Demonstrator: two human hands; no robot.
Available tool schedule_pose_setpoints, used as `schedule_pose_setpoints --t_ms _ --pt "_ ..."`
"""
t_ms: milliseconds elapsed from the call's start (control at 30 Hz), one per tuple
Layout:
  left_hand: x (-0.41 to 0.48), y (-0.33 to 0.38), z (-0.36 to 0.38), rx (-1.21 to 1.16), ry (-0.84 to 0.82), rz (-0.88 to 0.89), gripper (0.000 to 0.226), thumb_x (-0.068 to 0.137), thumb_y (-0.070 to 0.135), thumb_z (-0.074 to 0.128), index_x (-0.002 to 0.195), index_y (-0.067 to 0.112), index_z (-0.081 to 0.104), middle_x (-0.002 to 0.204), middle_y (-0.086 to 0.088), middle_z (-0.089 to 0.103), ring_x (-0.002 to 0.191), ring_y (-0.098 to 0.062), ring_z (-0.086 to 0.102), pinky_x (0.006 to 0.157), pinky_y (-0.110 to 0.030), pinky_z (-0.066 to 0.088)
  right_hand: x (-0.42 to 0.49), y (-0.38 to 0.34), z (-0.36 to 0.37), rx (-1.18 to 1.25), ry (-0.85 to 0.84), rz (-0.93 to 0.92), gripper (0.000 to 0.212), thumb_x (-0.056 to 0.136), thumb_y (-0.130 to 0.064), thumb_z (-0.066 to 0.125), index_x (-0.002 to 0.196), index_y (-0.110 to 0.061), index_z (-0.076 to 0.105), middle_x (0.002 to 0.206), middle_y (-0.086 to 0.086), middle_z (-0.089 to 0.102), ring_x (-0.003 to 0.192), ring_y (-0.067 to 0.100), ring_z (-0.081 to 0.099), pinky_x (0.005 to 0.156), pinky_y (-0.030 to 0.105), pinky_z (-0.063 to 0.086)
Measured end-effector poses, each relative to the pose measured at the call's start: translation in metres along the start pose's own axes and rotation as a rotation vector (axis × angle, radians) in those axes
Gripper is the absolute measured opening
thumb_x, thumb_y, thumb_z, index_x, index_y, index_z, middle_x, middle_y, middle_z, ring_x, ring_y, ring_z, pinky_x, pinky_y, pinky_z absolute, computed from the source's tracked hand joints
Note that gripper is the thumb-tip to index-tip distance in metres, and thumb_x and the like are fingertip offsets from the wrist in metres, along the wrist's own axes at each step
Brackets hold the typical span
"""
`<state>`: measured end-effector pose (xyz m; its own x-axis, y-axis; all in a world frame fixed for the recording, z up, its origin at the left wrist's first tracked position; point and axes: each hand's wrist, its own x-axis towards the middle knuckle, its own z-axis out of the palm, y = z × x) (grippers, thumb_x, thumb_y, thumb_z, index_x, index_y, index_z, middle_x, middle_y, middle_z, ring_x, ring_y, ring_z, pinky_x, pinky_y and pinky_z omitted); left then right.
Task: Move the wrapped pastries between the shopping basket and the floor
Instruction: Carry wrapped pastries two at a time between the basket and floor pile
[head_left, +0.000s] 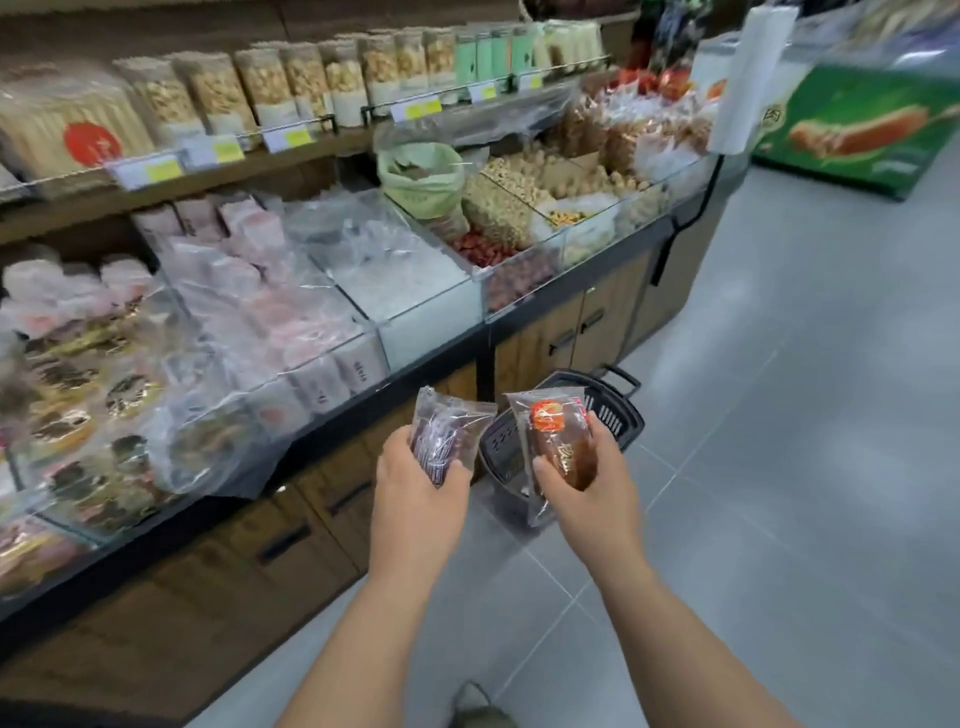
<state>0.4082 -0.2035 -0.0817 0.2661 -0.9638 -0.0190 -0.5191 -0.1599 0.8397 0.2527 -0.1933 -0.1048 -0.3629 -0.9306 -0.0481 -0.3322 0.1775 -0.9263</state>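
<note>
- In the shop aisle, above the shopping basket (615, 410) — both hands are loaded, one pastry each.
- Left hand (415, 475): fingers and thumb curled round a dark wrapped pastry (449, 434). The clear wrapper stands up out of the grip.
- Right hand (589, 486): clamped round a brown wrapped pastry (561, 447) with a red-orange label near its top. The wrapper tail hangs below the hand.
- Both pastries are in the air, side by side but apart, between the camera and the basket. Neither touches basket or floor.
- Basket: dark plastic, handle at its far rim, standing on the floor (779, 426) just beside the cabinet doors (566, 332). Its inside is mostly hidden behind hands and wrappers — cannot tell whether anything lies in it.
- Progress, as a judgement: mid-transfer. No pastry shows on the tiles, and the pose does not say which way this pair is travelling. Both are yet to be set down.
- Surface: grey matte floor tiles, thin joints, flat, faint glare.
- Room, left side: display counter (431, 312) with clear bins of packaged sweets, nuts and dried goods. Above it, an upper shelf (291, 156) of bagged snacks with yellow price tags.
- Room, right side: roll of plastic bags (748, 78) on a post, and a green chest (857, 130) at far right.
- Toe of a shoe (475, 701) at the bottom edge.
</note>
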Motion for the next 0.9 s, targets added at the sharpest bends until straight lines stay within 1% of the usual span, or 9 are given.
schedule_pose_setpoints --t_ms 133,233,333,433,533,633,733,800,900 --pt "0.053 0.02 0.035 -0.027 -0.06 0.01 0.052 0.084 0.025 0.064 0.131 0.02 0.04 0.124 -0.001 0.05 0.105 -0.017 0.054 0.09 -0.032 0.046 0.056 -0.001 -0.009 -0.031 0.046 0.046 0.072 0.082 -0.037 0.071 0.143 -0.034 0.033 0.134 -0.009 0.052 0.119 0.013 0.052 0.089 0.027 0.047" --pt "0.086 0.036 0.056 -0.032 -0.109 0.017 0.053 0.084 0.027 0.066 0.13 0.023 0.039 0.123 0.002 0.05 0.101 -0.015 0.056 0.088 -0.033 0.049 0.094 -0.01 -0.017 -0.03 0.082 0.05 0.069 0.083 -0.033 0.071 0.142 -0.032 0.036 0.132 -0.01 0.053 0.117 0.013 0.053 0.082 0.021 0.044" --pt "0.112 0.051 0.078 -0.008 -0.141 0.026 0.053 0.085 0.027 0.065 0.13 0.022 0.037 0.123 0.002 0.049 0.101 -0.016 0.055 0.086 -0.033 0.048 0.13 -0.01 -0.024 -0.038 0.119 0.051 0.067 0.083 -0.032 0.071 0.14 -0.032 0.037 0.13 -0.009 0.054 0.115 0.013 0.054 0.081 0.021 0.044" --pt "0.13 0.064 0.103 0.01 -0.158 0.02 0.053 0.085 0.027 0.065 0.129 0.021 0.037 0.122 0.0 0.048 0.1 -0.018 0.056 0.088 -0.038 0.05 0.161 0.001 -0.032 -0.058 0.136 0.074 0.071 0.081 -0.037 0.071 0.142 -0.033 0.035 0.132 -0.007 0.054 0.119 0.015 0.053 0.092 0.032 0.05" --pt "0.143 0.076 0.132 0.009 -0.174 0.013 0.05 0.082 0.025 0.066 0.123 0.021 0.037 0.12 -0.002 0.05 0.097 -0.018 0.058 0.086 -0.041 0.052 0.194 0.014 -0.043 -0.062 0.124 0.094 0.074 0.079 -0.04 0.072 0.142 -0.035 0.033 0.133 -0.007 0.053 0.12 0.016 0.052 0.095 0.041 0.051" --pt "0.154 0.091 0.166 -0.006 -0.142 -0.008 0.049 0.078 0.021 0.07 0.111 0.026 0.035 0.114 -0.002 0.05 0.091 -0.013 0.058 0.076 -0.032 0.052 0.231 0.026 -0.06 -0.072 0.074 0.09 0.074 0.08 -0.041 0.071 0.143 -0.034 0.032 0.136 -0.008 0.051 0.121 0.015 0.052 0.096 0.039 0.051" --pt "0.163 0.11 0.204 -0.036 -0.082 -0.056 0.052 0.077 0.021 0.072 0.11 0.027 0.034 0.112 0.001 0.049 0.083 -0.005 0.056 0.061 -0.015 0.043 0.271 0.039 -0.082 -0.066 -0.005 0.056 0.073 0.081 -0.037 0.071 0.143 -0.032 0.032 0.137 -0.008 0.049 0.12 0.014 0.052 0.095 0.034 0.051" --pt "0.167 0.122 0.23 -0.041 -0.039 -0.077 0.051 0.078 0.02 0.072 0.111 0.025 0.034 0.111 0.002 0.047 0.08 -0.001 0.054 0.053 -0.009 0.04 0.299 0.048 -0.097 -0.074 -0.061 0.042 0.075 0.081 -0.038 0.072 0.144 -0.033 0.031 0.138 -0.009 0.048 0.121 0.014 0.051 0.096 0.039 0.051" --pt "0.174 0.135 0.266 -0.046 0.02 -0.124 0.05 0.079 0.016 0.073 0.112 0.021 0.035 0.099 0.006 0.047 0.075 0.002 0.052 0.053 -0.003 0.041 0.34 0.059 -0.115 -0.112 -0.148 0.019 0.077 0.08 -0.04 0.072 0.144 -0.033 0.029 0.138 -0.01 0.048 0.122 0.012 0.051 0.095 0.032 0.05"
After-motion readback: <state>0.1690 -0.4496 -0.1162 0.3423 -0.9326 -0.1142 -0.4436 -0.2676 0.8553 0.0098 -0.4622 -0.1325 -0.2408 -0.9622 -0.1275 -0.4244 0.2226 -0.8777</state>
